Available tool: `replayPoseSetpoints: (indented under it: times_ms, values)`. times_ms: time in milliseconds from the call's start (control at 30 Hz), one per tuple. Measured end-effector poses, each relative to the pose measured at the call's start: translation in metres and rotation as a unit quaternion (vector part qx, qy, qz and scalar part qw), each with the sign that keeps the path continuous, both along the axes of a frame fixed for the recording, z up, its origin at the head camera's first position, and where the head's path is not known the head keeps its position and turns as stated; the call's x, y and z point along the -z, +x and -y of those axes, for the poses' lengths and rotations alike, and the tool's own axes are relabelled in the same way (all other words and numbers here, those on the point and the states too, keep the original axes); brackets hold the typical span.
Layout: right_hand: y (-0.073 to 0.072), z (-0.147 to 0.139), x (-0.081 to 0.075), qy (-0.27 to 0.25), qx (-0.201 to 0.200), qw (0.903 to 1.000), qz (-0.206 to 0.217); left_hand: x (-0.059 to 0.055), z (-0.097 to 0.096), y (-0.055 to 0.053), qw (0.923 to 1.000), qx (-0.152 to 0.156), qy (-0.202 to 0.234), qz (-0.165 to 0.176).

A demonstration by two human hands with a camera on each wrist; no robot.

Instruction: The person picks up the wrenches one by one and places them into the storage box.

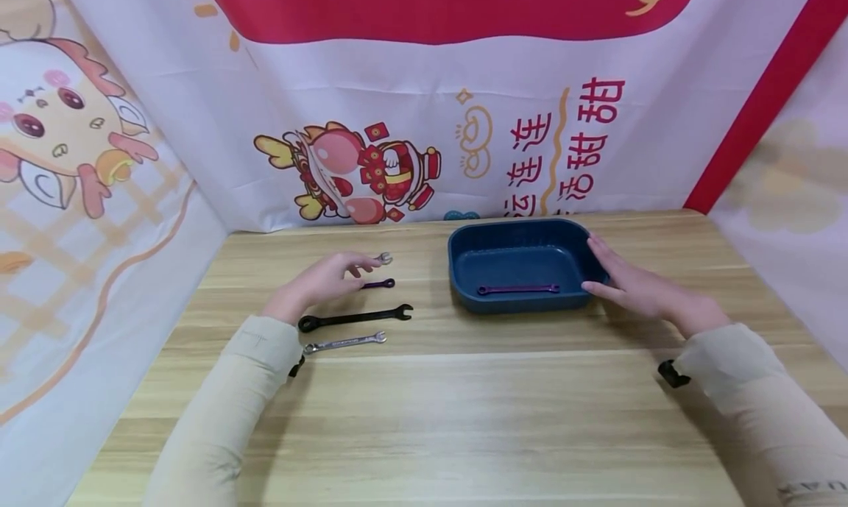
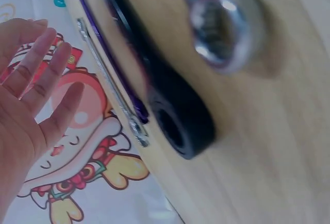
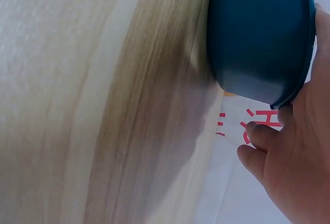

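In the head view my left hand (image 1: 331, 275) hovers over the two farthest wrenches, a silver wrench (image 1: 385, 257) and a purple wrench (image 1: 380, 284), covering part of each. The left wrist view shows its fingers spread loosely, with nothing held. Closer to me lie a black wrench (image 1: 358, 318) and a second silver wrench (image 1: 346, 343). My right hand (image 1: 639, 286) rests against the right end of a dark blue bin (image 1: 493, 301), its fingers extended along the rim and its thumb at the near corner. Inside the bin lies another purple wrench (image 1: 519, 289).
Everything stands on a wood-grain table (image 1: 477, 419). A printed white cloth (image 1: 411, 80) hangs directly behind the table and along both sides. The bin is near the table's back edge, to the right of the row of wrenches.
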State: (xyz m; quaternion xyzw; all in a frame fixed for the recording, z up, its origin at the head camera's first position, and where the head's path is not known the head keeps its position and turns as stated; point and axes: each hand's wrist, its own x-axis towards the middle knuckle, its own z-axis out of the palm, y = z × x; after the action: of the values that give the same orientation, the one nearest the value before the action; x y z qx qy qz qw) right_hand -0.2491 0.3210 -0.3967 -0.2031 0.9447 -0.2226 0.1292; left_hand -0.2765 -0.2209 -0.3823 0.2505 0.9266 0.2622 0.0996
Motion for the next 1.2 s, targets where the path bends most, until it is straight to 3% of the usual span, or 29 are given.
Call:
replayPoseSetpoints:
  times_ms: [167, 467, 933, 1200]
  values:
    - [0.001, 0.002, 0.002, 0.002, -0.001, 1.0000, 0.003, 0.007, 0.005, 0.002, 0.9984, -0.029, -0.041, 0.026]
    - [0.008, 0.005, 0.005, -0.007, -0.003, 1.0000, 0.002, 0.022, 0.010, 0.000, 0.9967, -0.022, -0.074, 0.027]
    - [0.005, 0.004, 0.003, 0.000, -0.002, 1.0000, -0.005, 0.019, 0.008, -0.005, 0.9953, -0.037, -0.077, 0.046]
    - [0.003, 0.001, 0.001, -0.007, -0.020, 0.9994, -0.027, 0.019, 0.006, -0.009, 0.9952, -0.029, -0.087, 0.035]
